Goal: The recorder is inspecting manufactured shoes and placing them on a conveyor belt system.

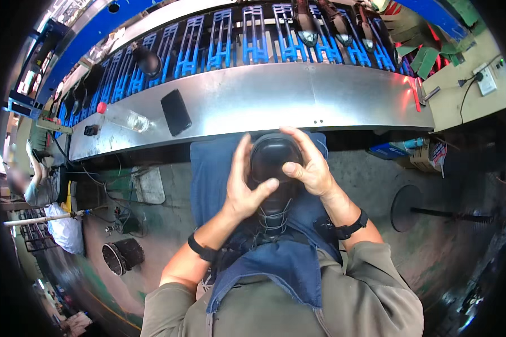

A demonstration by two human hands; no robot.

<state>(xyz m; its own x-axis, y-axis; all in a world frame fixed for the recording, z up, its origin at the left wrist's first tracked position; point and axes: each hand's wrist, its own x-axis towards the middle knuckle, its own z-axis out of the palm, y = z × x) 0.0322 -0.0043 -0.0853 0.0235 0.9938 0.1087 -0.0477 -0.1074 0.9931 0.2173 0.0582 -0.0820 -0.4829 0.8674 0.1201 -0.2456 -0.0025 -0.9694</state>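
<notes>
A black shoe [275, 157] is in front of my body, its rounded toe pointing at the metal ledge. Thin cord crosses its narrower part nearest me. My left hand [245, 190] lies along the shoe's left side, fingers curved round the toe and thumb toward the middle. From the other side, my right hand [314, 170] wraps the toe, with its thumb bent over the top. Both hands are slightly blurred, and the shoe's underside is hidden. Beneath it, a dark blue apron [208, 168] covers my lap.
Beyond the shoe runs a shiny metal ledge [253, 95] bearing a phone [175, 112] and a clear bottle [126, 118]. Behind it is a rack of blue slats [219, 45] with several dark shoes. A black bucket [123, 256] and another person [39, 185] are at left; a round black disc [406, 208] at right.
</notes>
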